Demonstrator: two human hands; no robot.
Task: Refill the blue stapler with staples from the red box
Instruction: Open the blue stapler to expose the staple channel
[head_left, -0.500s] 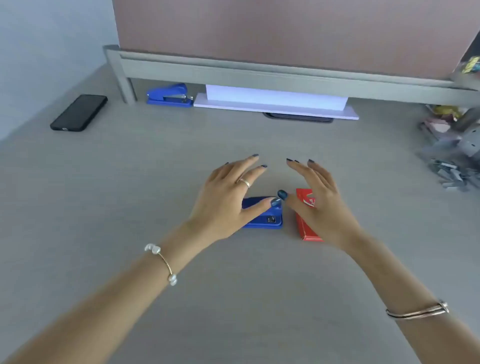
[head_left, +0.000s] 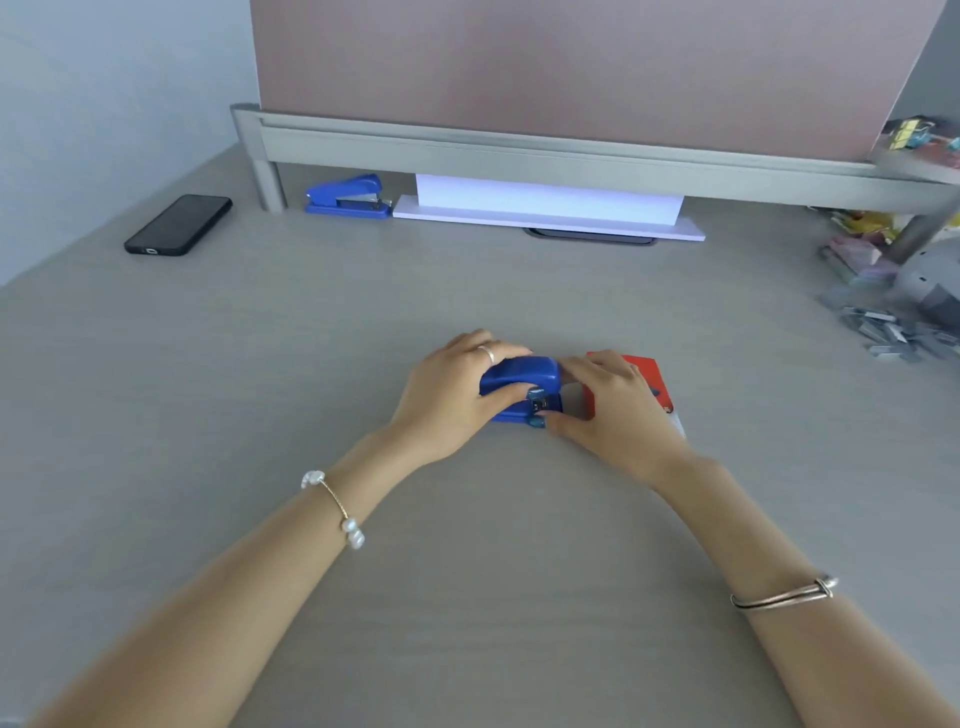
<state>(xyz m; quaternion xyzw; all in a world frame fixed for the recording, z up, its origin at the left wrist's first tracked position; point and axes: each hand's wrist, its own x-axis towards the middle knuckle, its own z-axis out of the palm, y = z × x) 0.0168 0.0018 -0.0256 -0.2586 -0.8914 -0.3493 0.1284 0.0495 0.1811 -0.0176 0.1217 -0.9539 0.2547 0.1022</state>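
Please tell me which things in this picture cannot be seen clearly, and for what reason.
Head view only:
- blue stapler: far side and left end hidden by the left hand; whether it holds staples cannot be told.
- red box: its near-left part hidden by the right hand; print unreadable.
- Loose staples and clutter at the right edge: blurred, cut off.

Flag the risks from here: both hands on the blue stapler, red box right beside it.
1. The right hand covers much of the red box, which sits right beside the blue stapler; opening the stapler could knock the box and spill staples.
2. A second blue stapler sits at the back of the desk; possible mix-up.
3. The left hand grips the stapler's top; if the top springs open, the stapler could slip.
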